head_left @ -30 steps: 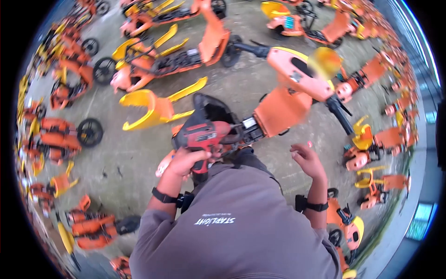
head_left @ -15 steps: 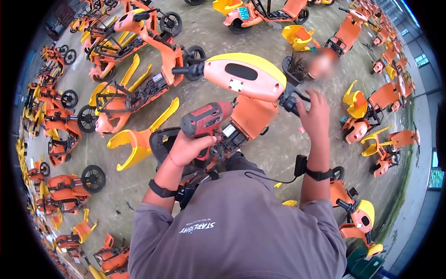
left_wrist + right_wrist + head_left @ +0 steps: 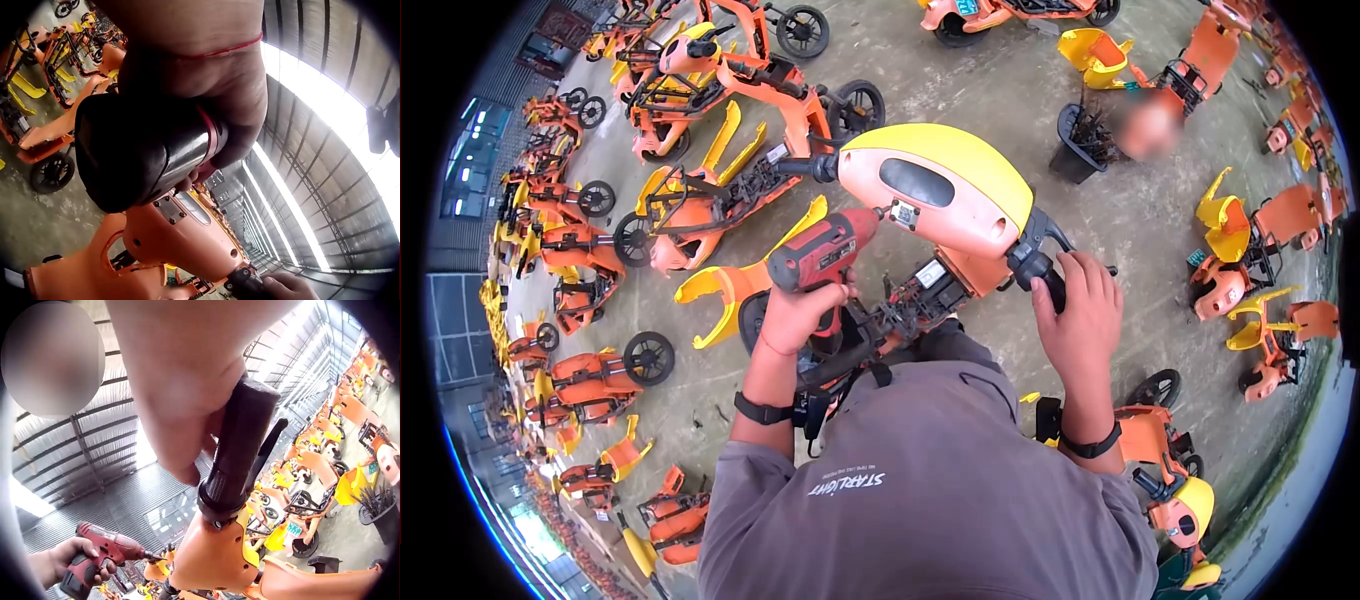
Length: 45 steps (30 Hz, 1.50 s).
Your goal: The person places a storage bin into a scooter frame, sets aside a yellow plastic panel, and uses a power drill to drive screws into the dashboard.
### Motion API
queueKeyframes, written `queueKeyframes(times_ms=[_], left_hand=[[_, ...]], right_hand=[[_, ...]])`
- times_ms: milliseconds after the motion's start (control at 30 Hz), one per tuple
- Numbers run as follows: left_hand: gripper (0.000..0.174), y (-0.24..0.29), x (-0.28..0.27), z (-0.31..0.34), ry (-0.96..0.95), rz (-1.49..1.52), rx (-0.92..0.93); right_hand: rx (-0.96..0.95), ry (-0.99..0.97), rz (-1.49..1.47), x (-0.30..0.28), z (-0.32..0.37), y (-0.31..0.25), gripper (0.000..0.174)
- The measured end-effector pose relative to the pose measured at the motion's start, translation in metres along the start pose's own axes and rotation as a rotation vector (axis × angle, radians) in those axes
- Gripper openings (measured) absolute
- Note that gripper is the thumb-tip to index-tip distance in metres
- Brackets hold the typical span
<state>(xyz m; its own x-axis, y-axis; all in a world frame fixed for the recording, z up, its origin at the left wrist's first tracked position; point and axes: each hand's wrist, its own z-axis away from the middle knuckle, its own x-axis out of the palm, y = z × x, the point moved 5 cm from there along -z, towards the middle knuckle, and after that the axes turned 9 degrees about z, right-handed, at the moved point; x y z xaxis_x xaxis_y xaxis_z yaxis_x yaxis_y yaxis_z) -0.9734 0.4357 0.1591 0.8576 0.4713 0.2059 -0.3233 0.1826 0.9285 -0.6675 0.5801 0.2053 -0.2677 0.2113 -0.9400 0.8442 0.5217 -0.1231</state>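
My left hand (image 3: 805,310) grips a red and black cordless impact driver (image 3: 820,247) by its handle. The driver's bit points at the small square plate (image 3: 903,214) on the scooter's orange and yellow handlebar cover (image 3: 950,185); its tip overlaps the plate's edge in the head view. In the left wrist view the driver's dark rear end (image 3: 144,150) fills the middle. My right hand (image 3: 1085,315) lies along the black handlebar grip (image 3: 240,431), thumb to one side, fingers mostly straight. The brake lever (image 3: 269,447) stands uncovered beside it.
Below the handlebar stands the stripped scooter body with exposed wiring (image 3: 910,305). A yellow body panel (image 3: 730,290) lies on the concrete floor to the left. Several partly dismantled orange scooters (image 3: 720,215) stand around. A black bin (image 3: 1080,150) sits ahead on the right.
The driver has risen from low over the scooter body to the handlebar cover, its bit now at the plate. My right hand has come from free air onto the right grip.
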Motion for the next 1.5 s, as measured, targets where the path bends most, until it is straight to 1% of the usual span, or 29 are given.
queueKeyframes(times_ms=[33,100,167,233,300,367,500,567,733,800,933,1000,1067,1133,1200,1233,1300,1333,1400,1433,1467,1500], left_hand=[[0.036,0.001,0.001,-0.003,-0.003,0.009,-0.004],[0.035,0.001,0.003,-0.009,-0.014,0.019,-0.012],[0.035,0.003,0.006,-0.013,-0.008,-0.035,0.038],[0.034,-0.001,0.004,-0.018,-0.049,-0.019,0.046],[0.034,-0.001,0.002,-0.022,-0.086,-0.001,0.066],[0.033,-0.003,-0.003,-0.022,-0.096,-0.017,0.034],[0.033,-0.008,-0.011,-0.025,-0.117,0.023,0.034],[0.033,-0.007,-0.011,-0.031,-0.160,-0.060,0.065],[0.037,-0.003,-0.015,-0.039,-0.233,-0.159,0.129],[0.037,0.002,-0.015,-0.036,-0.221,-0.214,0.217],[0.036,0.000,-0.014,-0.038,-0.231,-0.173,0.220],[0.034,-0.004,-0.016,-0.040,-0.225,-0.167,0.183],[0.032,-0.004,-0.016,-0.039,-0.227,-0.167,0.203],[0.030,-0.003,-0.016,-0.040,-0.229,-0.169,0.221],[0.031,-0.004,-0.018,-0.041,-0.213,-0.195,0.166],[0.031,-0.003,-0.022,-0.044,-0.209,-0.194,0.168],[0.038,0.001,-0.025,-0.053,-0.297,-0.352,0.226],[0.038,0.010,-0.026,-0.055,-0.291,-0.349,0.229],[0.045,0.034,-0.018,-0.056,-0.399,-0.539,0.340],[0.049,0.039,-0.020,-0.061,-0.410,-0.686,0.424],[0.049,0.046,-0.019,-0.063,-0.404,-0.687,0.423],[0.050,0.055,-0.014,-0.063,-0.447,-0.781,0.420]], right_hand=[[0.012,-0.021,0.012,0.001,0.000,0.000,0.040],[0.007,-0.003,0.027,0.001,-0.002,0.000,0.039],[0.012,0.011,0.050,-0.001,0.000,-0.002,0.039],[0.030,-0.015,0.015,-0.003,-0.001,-0.005,0.038],[0.023,0.001,0.042,0.000,0.000,-0.003,0.037],[0.022,0.013,0.064,0.002,0.002,-0.003,0.036],[0.046,0.028,0.071,0.003,0.003,-0.003,0.035],[0.052,0.032,0.075,0.003,0.002,-0.004,0.034],[0.162,-0.044,0.066,0.008,-0.002,0.000,0.035],[0.169,-0.013,0.059,0.010,-0.003,0.002,0.034],[0.183,0.020,0.037,0.010,-0.001,0.002,0.033],[0.181,0.021,0.040,0.010,-0.002,0.002,0.033],[0.172,0.021,0.039,0.011,-0.005,0.002,0.032],[0.180,-0.027,0.054,0.012,-0.006,0.003,0.030],[0.195,-0.043,0.043,0.011,-0.007,0.001,0.031],[0.209,-0.057,0.033,0.010,-0.008,0.001,0.031],[0.195,-0.073,0.047,0.008,-0.009,-0.002,0.031],[0.185,-0.092,0.062,0.008,-0.009,-0.003,0.031],[0.173,-0.102,0.057,0.008,-0.009,-0.003,0.031],[0.169,-0.113,0.052,0.009,-0.009,-0.002,0.031],[0.163,-0.114,0.049,0.009,-0.009,-0.002,0.031],[0.158,-0.123,0.048,0.008,-0.009,-0.002,0.031]])
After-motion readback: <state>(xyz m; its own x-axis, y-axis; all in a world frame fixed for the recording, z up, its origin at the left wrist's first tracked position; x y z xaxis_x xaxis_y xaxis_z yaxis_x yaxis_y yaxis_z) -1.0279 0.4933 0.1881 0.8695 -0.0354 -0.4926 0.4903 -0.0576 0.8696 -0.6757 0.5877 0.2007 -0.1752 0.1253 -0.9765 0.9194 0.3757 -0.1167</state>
